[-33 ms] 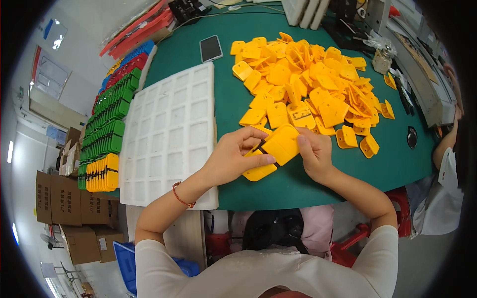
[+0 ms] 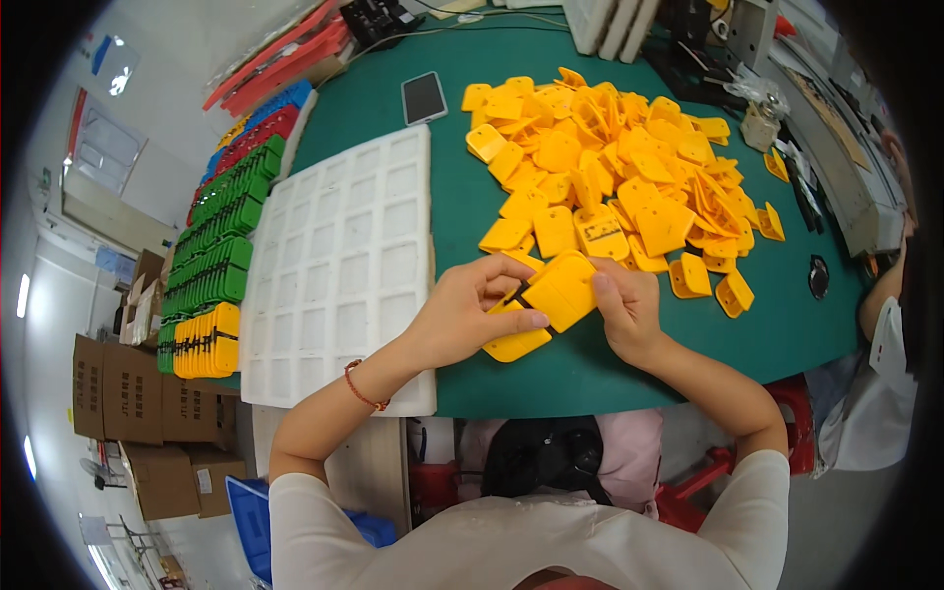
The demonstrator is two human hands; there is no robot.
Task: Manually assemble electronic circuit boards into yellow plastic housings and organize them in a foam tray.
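Observation:
Both hands hold a yellow plastic piece (image 2: 560, 293) with rounded corners and a black strip across its middle, just above the near part of the green table. My left hand (image 2: 472, 303) is closed on its left side, thumb lying over the face by the black strip. My right hand (image 2: 629, 307) pinches its upper right edge between thumb and fingers; those fingers are partly hidden. Beyond the hands lies a large heap of loose yellow plastic pieces (image 2: 559, 149), many of them bent. One piece (image 2: 602, 234) near the hands bears dark marks.
A white tray (image 2: 339, 320) with square hollows lies left of my hands. Left of it stand rows of green pieces (image 2: 218, 226) and yellow pieces with black strips (image 2: 208, 342). A phone (image 2: 424, 97) lies behind the tray. A round black object (image 2: 818, 276) is at right.

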